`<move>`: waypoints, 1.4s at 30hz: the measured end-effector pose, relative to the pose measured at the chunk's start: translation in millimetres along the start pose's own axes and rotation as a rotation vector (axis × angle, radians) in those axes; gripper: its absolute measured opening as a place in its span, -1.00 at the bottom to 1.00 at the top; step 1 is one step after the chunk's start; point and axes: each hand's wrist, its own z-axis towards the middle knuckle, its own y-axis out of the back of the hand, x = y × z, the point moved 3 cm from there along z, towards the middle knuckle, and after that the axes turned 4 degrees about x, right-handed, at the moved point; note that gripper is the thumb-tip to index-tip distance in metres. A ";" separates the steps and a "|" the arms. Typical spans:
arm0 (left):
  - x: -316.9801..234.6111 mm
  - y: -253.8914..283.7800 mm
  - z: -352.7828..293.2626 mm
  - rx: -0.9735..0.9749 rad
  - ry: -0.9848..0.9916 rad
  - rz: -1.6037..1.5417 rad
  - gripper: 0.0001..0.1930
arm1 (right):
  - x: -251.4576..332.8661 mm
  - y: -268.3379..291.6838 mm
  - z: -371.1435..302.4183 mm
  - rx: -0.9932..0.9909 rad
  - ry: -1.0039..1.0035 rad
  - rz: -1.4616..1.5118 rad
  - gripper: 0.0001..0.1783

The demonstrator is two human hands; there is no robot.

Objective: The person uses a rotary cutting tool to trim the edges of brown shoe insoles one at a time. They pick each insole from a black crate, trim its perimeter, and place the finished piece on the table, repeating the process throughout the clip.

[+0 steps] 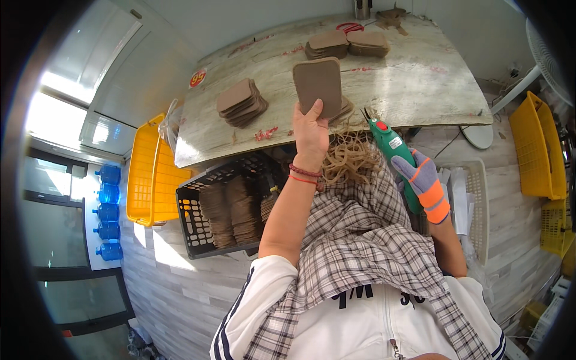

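My bare left hand (312,129) pinches a brown, round-cornered flat pad (318,83) by its near edge, thumb on top, above the front of the table. Partly hidden behind it, more pads lie on the tabletop. My right hand (421,180), in a grey and orange glove, is wrapped round green electric scissors (389,139) with a red button. Their blades point up and left, apart from the pad. Between my hands a tangle of thin tan offcut strips (349,157) lies over my checked apron (354,222). To the left, a leaning stack of pads (240,103) sits on the table.
The worn table (276,78) carries two more pad stacks (327,43) at the back. A black crate (187,219) of pads stands below left, beside a yellow crate (141,186). A pale basket (480,204) is at my right; a white fan (543,54) stands beyond.
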 end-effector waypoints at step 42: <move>24.7 16.3 -36.9 0.117 0.252 0.125 -0.75 | 49.5 20.9 -11.5 0.051 0.046 -0.021 -0.61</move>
